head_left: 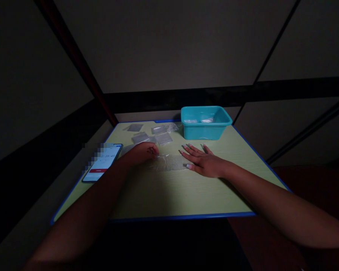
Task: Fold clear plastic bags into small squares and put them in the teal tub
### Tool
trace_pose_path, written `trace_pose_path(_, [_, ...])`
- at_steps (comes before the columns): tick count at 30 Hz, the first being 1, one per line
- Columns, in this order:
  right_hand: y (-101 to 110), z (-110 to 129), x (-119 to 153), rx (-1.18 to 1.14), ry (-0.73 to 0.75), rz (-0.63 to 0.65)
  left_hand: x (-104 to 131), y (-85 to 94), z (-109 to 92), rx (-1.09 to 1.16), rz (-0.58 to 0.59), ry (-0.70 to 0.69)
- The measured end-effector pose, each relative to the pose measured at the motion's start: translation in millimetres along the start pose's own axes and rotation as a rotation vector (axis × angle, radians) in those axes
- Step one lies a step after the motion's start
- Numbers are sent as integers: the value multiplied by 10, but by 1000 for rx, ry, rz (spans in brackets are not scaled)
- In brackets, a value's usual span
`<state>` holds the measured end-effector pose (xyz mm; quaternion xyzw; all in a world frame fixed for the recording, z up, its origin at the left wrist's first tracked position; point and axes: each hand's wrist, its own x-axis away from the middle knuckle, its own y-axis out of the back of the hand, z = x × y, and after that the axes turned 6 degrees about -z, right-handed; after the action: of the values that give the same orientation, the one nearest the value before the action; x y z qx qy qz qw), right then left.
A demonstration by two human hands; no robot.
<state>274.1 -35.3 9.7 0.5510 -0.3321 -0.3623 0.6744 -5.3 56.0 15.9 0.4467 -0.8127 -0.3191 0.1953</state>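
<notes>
And here is the clear plastic bag [169, 163], lying flat on the bench [169, 201] right between the two hands! The left hand [146, 151] is at its left end, fingers curled in close; whether they pinch the film, I cannot tell. Over on the other side, the right hand [205, 162] is palm down, fingers spread wide, the thumb and fingertips at the bag's right end. Just beyond the left hand, small clear packets [164, 139] lie scattered, some overlapping, and behind the right hand stands a teal basin [205, 131] with a few clear pieces inside. To the writing now: the phone [103, 163], face up by the left forearm, shows a row of large digits, partly masked by blocky pixels and too blurred to call with certainty, plus a red button whose lettering is too small to read. The bench top is pale yellow-green with a blue rim, up against dim grey wall panels [169, 45] crossed by dark bands, with dark reddish floor [307, 188] showing at right.
</notes>
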Motion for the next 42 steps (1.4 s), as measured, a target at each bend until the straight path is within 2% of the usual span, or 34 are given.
trace_pose_path(6, [11,9,3,-1,-1,1,14,29,-50,-11,35,-10])
trace_pose_path(16, [-17,-29,-1,-24,9,-8,-10,72,-16,-57,95,-12])
trace_pose_path(23, [-32,-51,-4,-36,14,-23,-10,67,13,43,25,6])
trace_pose_path(36, [-13,-35,-5,-25,10,-11,17,122,-84,-118,114,-24])
trace_pose_path(42, [-24,-53,-4,-33,22,-18,12,150,-90,-154,108,-28])
